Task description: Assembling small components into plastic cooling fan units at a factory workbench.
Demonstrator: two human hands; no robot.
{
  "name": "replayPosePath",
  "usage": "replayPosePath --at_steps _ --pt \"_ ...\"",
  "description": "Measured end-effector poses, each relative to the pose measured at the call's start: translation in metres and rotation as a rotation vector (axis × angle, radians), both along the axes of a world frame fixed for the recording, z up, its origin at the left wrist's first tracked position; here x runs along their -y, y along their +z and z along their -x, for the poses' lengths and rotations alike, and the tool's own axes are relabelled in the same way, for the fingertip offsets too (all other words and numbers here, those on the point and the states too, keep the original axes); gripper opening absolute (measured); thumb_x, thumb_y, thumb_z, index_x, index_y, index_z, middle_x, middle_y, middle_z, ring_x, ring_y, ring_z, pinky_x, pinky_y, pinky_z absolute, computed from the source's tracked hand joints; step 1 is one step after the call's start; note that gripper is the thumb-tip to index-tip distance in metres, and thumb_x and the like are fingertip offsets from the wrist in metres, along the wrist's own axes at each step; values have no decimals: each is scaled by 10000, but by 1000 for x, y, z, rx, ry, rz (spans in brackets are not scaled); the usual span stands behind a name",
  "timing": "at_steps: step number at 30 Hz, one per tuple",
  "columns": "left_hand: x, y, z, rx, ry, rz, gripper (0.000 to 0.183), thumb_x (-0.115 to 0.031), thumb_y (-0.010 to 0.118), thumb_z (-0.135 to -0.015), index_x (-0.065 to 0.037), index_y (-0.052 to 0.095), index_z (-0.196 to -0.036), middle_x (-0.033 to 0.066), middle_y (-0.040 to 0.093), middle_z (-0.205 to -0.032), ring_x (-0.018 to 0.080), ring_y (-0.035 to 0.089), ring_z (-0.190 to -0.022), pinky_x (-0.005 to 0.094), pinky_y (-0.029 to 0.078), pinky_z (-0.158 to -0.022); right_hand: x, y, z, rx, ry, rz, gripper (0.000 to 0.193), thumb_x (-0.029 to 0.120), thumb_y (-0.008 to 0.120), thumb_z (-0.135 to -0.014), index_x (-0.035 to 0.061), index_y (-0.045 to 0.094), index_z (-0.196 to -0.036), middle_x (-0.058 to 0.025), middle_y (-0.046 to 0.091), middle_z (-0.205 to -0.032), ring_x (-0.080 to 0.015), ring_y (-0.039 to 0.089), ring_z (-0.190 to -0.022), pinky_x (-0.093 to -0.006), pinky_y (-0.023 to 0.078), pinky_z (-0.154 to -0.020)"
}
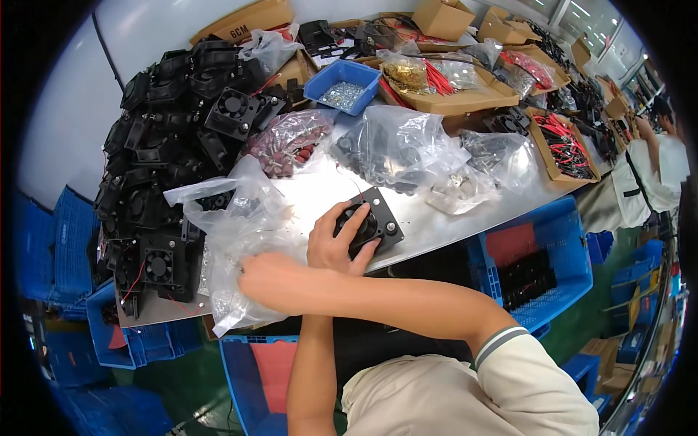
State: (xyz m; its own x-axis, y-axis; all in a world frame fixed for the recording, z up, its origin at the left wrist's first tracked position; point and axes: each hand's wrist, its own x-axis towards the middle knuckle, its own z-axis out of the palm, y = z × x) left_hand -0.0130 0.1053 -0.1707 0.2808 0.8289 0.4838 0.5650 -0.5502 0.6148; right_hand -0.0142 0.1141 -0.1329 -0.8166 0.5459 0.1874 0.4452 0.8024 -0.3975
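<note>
A black square panel with a built-in cooling fan lies on the metal table in front of me. My left hand grips it, thumb and fingers spread around the fan housing. Silvery round fittings show on the panel's right side. Crossing over my left forearm, my right hand reaches into an open clear plastic bag at the table's near left. Small shiny parts show dimly through the bag. The right fingers are hidden, so what they touch cannot be seen.
A tall pile of black fan panels fills the left. Behind stand a blue bin of small metal parts, a bag of dark red parts, clear bags and cardboard trays. Blue crates sit below the table edge; another person stands right.
</note>
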Motion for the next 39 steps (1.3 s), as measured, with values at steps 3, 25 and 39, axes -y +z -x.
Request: replayPosePath --at_steps 3,25,39 --pt "7 10 2 -75 49 23 556 -140 760 -704 -132 611 -1240 123 524 -1263 325 522 -1133 392 460 -914 16 26 -40 -240 -150 -9 130 40 613 -751 26 630 -880 -153 558 -941 -345 612 -860 -440 510 -725" --pt "2 10 1 37 -19 74 546 -121 761 -712 -102 608 -1236 144 526 -1263 332 521 -1112 407 436 -944 14 12 -201 -385 -599 384 153 8 644 -827 21 661 -978 -83 572 -895 -209 569 -767 -305 455 -668" --pt "2 9 2 42 -28 58 561 -117 770 -700 -109 610 -1238 149 523 -1267 335 524 -1111 403 439 -941 15 9 -201 -245 -576 189 161 43 690 -804 6 606 -937 -126 576 -888 -269 617 -730 -354 481 -644"
